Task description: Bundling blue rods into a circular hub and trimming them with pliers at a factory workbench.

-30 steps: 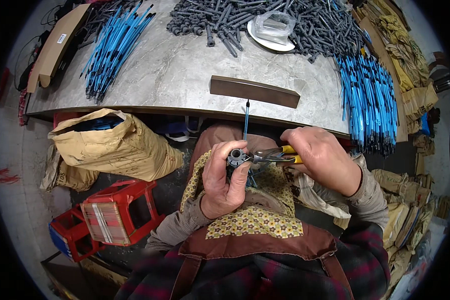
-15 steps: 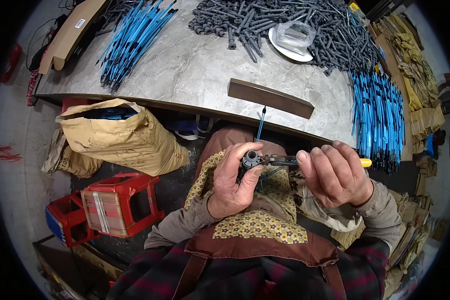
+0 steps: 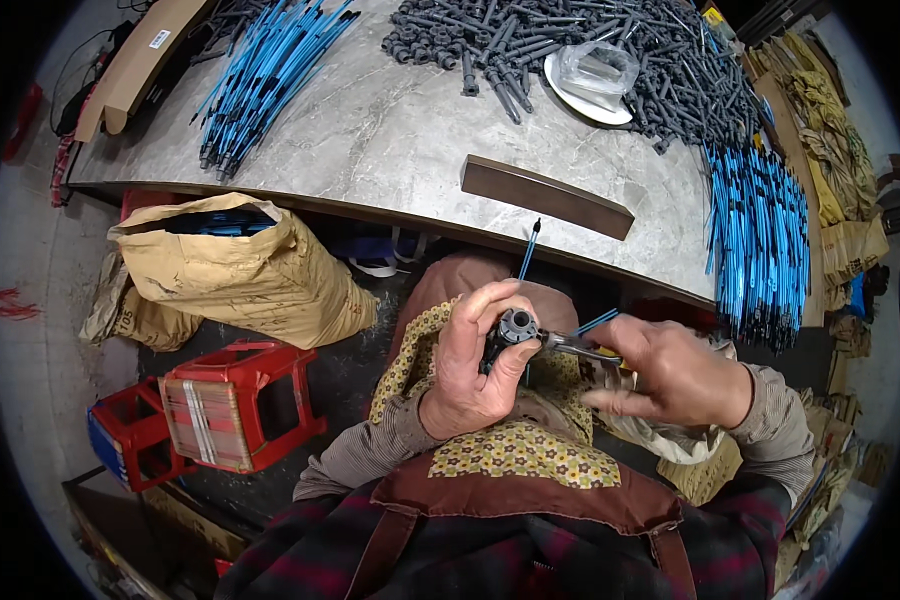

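Observation:
My left hand (image 3: 467, 365) is closed around a dark grey plastic fitting (image 3: 518, 322) with a round, hollow end facing up. A thin blue rod with a black tip (image 3: 530, 250) sticks out beyond that hand toward the table. In my right hand (image 3: 685, 375), slightly smeared by motion, is a pair of pliers (image 3: 573, 346). Their metal jaws reach the side of the fitting, and a bit of yellow handle shows by the fingers. Whether the jaws grip anything is hidden. A short blue piece (image 3: 597, 321) shows beside the right fingers.
On the grey table (image 3: 370, 130) lie a brown bar (image 3: 547, 197), a heap of grey fittings (image 3: 660, 70), a white lid with a clear plastic container (image 3: 592, 80), and blue rod bundles (image 3: 757, 240) at right and left. A paper sack (image 3: 260, 275) and red stools (image 3: 240, 405) stand left.
My right hand has turned, its thumb now stretched low, and the yellow handle no longer sticks out at its right. The fitting in my left hand has shifted slightly right.

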Tool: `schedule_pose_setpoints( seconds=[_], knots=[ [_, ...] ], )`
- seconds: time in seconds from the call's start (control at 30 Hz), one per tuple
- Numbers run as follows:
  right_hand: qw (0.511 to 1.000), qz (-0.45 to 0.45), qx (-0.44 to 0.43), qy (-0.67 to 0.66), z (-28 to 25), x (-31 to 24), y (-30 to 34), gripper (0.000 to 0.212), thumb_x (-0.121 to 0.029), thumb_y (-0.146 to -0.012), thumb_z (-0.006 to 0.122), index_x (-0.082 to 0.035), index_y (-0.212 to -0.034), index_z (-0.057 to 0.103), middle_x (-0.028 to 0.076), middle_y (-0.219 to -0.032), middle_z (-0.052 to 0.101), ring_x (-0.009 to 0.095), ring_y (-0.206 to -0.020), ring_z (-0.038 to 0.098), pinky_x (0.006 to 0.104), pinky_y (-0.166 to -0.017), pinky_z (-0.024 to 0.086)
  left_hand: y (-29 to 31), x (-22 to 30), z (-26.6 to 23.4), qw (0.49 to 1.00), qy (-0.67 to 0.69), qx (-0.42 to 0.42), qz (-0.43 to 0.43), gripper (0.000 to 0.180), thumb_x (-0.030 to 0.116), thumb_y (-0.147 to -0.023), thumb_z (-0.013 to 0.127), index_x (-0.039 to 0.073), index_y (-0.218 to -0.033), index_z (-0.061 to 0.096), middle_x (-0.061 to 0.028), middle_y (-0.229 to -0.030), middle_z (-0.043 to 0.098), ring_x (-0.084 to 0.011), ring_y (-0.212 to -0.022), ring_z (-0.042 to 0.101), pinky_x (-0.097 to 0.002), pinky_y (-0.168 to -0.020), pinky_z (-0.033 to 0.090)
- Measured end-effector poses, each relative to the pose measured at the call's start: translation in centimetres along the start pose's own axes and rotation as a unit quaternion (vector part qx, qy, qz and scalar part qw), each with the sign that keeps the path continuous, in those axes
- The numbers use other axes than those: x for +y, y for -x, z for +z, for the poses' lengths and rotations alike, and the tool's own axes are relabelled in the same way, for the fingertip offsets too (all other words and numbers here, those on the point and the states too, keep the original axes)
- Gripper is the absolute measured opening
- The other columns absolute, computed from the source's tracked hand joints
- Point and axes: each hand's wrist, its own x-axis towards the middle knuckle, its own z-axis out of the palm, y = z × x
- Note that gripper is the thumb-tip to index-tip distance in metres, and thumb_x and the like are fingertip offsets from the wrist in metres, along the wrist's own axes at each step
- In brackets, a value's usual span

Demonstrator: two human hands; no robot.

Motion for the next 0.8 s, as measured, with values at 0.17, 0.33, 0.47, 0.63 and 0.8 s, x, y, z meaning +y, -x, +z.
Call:
schedule_pose_setpoints(
  seconds=[0.17, 0.33, 0.47, 0.63, 0.8],
  knots=[
    [0.923, 0.117, -0.236, -0.280, 2.5, 2.4, -0.4, 0.030, -0.015, -0.084, 0.074, -0.004, -0.108, 0.059, 0.012, -0.104, 0.063, 0.020, -0.076, 0.060, 0.0311, -0.059, 0.048, 0.3, 0.7, -0.4, 0.994, 0.040, -0.097, -0.029, 0.056, 0.007, -0.093, 0.065, -0.003, -0.138, 0.033, -0.0145, -0.110, 0.062, -0.0199, -0.092, 0.060, -0.0290, -0.088, 0.046],
    [0.758, 0.200, -0.389, -0.483, 4.0, 3.5, 0.1, 0.034, -0.013, -0.079, 0.076, -0.004, -0.106, 0.057, 0.011, -0.109, 0.062, 0.021, -0.073, 0.055, 0.0298, -0.058, 0.044, -0.4, 0.8, -0.5, 0.986, 0.117, -0.101, -0.059, 0.053, 0.003, -0.088, 0.071, -0.001, -0.133, 0.042, -0.0122, -0.103, 0.062, -0.0189, -0.086, 0.059, -0.0294, -0.082, 0.047],
    [0.990, 0.004, 0.077, -0.117, 2.8, 2.2, 1.2, 0.031, -0.011, -0.078, 0.075, -0.005, -0.105, 0.060, 0.010, -0.108, 0.060, 0.015, -0.070, 0.060, 0.0249, -0.053, 0.042, -0.6, 0.3, -0.8, 0.974, 0.200, -0.051, -0.097, 0.050, -0.002, -0.084, 0.074, 0.002, -0.125, 0.045, -0.0137, -0.109, 0.061, -0.0202, -0.092, 0.061, -0.0304, -0.085, 0.049],
    [0.933, -0.061, 0.275, 0.223, 2.0, 1.3, 0.6, 0.038, -0.011, -0.075, 0.075, -0.005, -0.108, 0.058, 0.009, -0.108, 0.059, 0.015, -0.066, 0.057, 0.0263, -0.055, 0.043, -0.7, -0.3, -1.0, 0.985, 0.149, -0.048, -0.076, 0.048, -0.007, -0.082, 0.073, 0.003, -0.121, 0.047, -0.0153, -0.114, 0.060, -0.0211, -0.097, 0.062, -0.0316, -0.089, 0.050],
    [0.982, 0.000, 0.168, 0.091, 2.3, 0.5, 1.8, 0.036, -0.014, -0.083, 0.075, -0.005, -0.111, 0.055, 0.007, -0.101, 0.062, 0.018, -0.073, 0.057, 0.0290, -0.064, 0.046, -1.0, -0.5, -0.9, 0.978, 0.183, -0.074, -0.062, 0.047, -0.008, -0.082, 0.072, 0.003, -0.120, 0.047, -0.0162, -0.115, 0.059, -0.0220, -0.100, 0.062, -0.0326, -0.091, 0.050]
  ],
)
